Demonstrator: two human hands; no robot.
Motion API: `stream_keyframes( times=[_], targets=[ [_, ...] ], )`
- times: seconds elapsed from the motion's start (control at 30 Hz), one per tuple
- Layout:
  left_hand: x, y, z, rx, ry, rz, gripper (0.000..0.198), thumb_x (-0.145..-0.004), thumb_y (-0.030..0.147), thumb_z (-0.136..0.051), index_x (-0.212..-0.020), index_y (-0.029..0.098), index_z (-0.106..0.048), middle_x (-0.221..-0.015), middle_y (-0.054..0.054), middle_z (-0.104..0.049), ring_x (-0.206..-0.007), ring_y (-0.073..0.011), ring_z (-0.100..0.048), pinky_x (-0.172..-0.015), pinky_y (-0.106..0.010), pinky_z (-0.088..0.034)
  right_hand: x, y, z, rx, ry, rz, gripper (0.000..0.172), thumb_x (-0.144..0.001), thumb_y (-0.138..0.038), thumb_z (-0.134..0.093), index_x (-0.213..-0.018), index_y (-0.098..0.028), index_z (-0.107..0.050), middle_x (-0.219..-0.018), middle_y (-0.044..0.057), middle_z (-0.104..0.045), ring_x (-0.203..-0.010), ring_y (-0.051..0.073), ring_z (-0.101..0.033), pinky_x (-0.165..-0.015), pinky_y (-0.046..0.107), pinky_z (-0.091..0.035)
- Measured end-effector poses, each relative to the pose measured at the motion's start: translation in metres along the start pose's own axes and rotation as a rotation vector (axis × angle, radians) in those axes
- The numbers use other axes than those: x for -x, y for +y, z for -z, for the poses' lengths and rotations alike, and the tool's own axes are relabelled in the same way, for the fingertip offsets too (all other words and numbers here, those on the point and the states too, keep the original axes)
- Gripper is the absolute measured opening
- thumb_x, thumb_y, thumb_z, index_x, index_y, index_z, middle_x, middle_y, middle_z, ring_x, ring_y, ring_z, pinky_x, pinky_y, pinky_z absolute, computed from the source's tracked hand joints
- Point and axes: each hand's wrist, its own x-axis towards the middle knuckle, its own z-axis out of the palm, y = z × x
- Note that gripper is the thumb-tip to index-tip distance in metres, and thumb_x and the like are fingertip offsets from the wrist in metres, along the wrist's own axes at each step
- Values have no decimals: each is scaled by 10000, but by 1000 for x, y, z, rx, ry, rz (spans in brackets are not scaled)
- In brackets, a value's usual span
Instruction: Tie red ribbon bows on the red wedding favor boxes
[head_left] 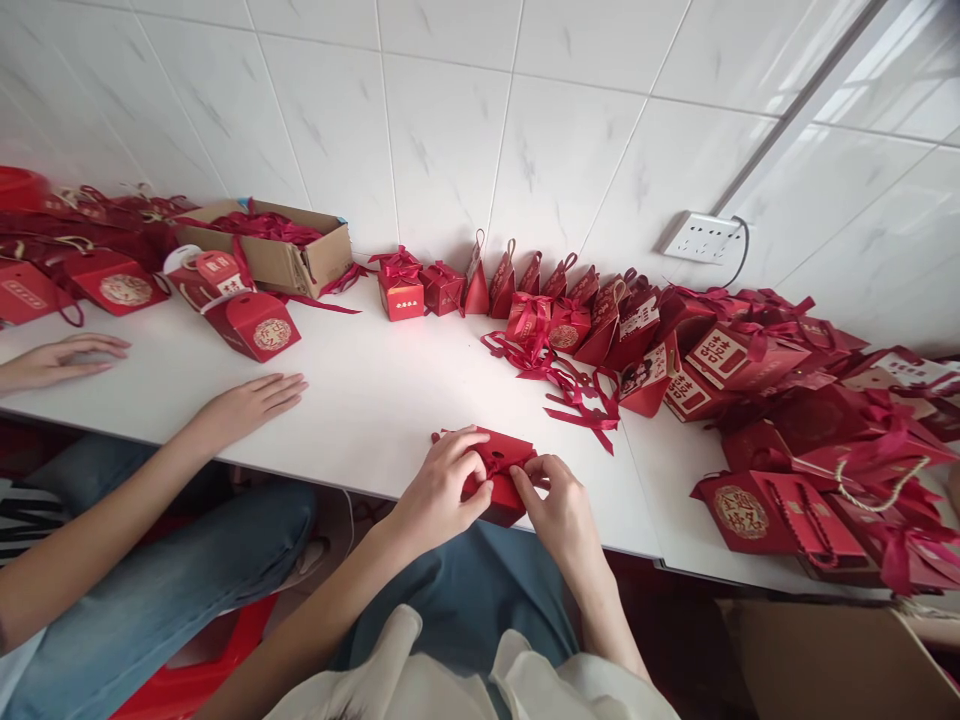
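A red gift box (506,511) sits at the table's front edge, right before my body. On its top lies a dark red ribbon (493,466), bunched near a round hole. My left hand (444,487) is closed, thumb and fingers pinching the ribbon from the left side. From the right, my right hand (556,497) pinches at the ribbon's other side, its fingertips against the box. Fingers cover part of the box and of the ribbon. Loose red ribbons (577,390) lie on the table beyond my right hand.
A co-worker's hands (251,405) rest flat on the white table (375,400) at left. Behind stand a cardboard carton (330,255) of ribbons and a red box (259,325). Finished-looking boxes (401,290) line the wall; piled boxes (750,510) crowd the right. A power strip (705,238) hangs above.
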Motion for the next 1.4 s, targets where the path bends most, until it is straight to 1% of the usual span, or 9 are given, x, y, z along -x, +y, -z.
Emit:
stream_keyframes(
  times=[0.17, 0.3, 0.43, 0.67, 0.87, 1.0, 1.13, 1.27, 1.4],
  targets=[
    [1, -1, 0, -109, 119, 86, 66, -805, 195, -522, -740, 201, -510, -959, -70, -530, -1021, -247, -509, -890, -442, -447, -2, 4, -1, -112, -12, -6, 235, -841, -409, -501, -725, -204, -502, -733, 32, -605, -677, 173, -589, -688, 343, -525],
    [0, -3, 0, -18, 73, 209, 132, -840, 270, -498, -725, 207, -483, -798, -20, -511, -832, -196, -526, -811, -388, -461, -4, 5, 1, -126, -29, 4, 227, -838, -390, -486, -707, -206, -472, -686, 8, -563, -644, 158, -553, -668, 332, -516],
    [-3, -8, -2, 83, 111, 281, 109, -884, 291, -444, -829, 207, -486, -884, -36, -549, -874, -188, -557, -819, -358, -472, -4, 6, -1, -123, -27, 19, 202, -830, -367, -490, -711, -205, -473, -695, 8, -561, -650, 154, -539, -679, 327, -504],
    [-2, -20, -14, 110, 146, 186, 227, -869, 257, -480, -1091, 213, -494, -1160, -91, -526, -1130, -214, -508, -968, -392, -436, -3, 9, -2, -114, -35, -2, 163, -824, -357, -512, -813, -196, -538, -770, 40, -611, -692, 172, -559, -692, 337, -497],
    [-4, -18, -12, 244, -2, 309, 514, -870, 279, -461, -1364, 234, -325, -1358, -107, -456, -1255, -229, -448, -1003, -382, -431, -3, 9, -2, -124, -38, -25, 198, -806, -366, -532, -879, -186, -572, -770, 40, -615, -677, 166, -547, -681, 335, -500],
    [-6, -18, -9, 420, -63, 383, 550, -875, 302, -464, -1400, 279, -301, -1327, -73, -511, -1165, -222, -538, -880, -314, -510, -4, 9, -2, -113, -43, -13, 222, -810, -359, -525, -926, -183, -594, -740, 32, -592, -673, 165, -538, -680, 330, -495],
    [-9, -20, -12, 590, -26, 462, 445, -885, 389, -448, -1309, 253, -447, -1167, -61, -623, -947, -210, -643, -764, -302, -546, -4, 9, 0, -96, -56, -15, 180, -810, -350, -522, -853, -192, -595, -780, 43, -601, -692, 165, -544, -685, 320, -485],
    [-17, -20, -11, 521, 119, 380, 334, -863, 343, -487, -1161, 214, -565, -1144, -70, -620, -1052, -225, -594, -903, -342, -495, -4, 8, 0, -101, -77, -26, 165, -811, -348, -512, -801, -197, -578, -814, 49, -599, -712, 168, -539, -702, 323, -475],
    [-32, -18, -3, 462, 86, 180, 299, -864, 273, -481, -1145, 226, -569, -1195, -54, -582, -1131, -188, -542, -1000, -309, -420, -4, 7, 0, -109, -90, -18, 148, -811, -337, -512, -779, -202, -564, -812, 43, -587, -721, 169, -529, -715, 326, -465]
  ],
)
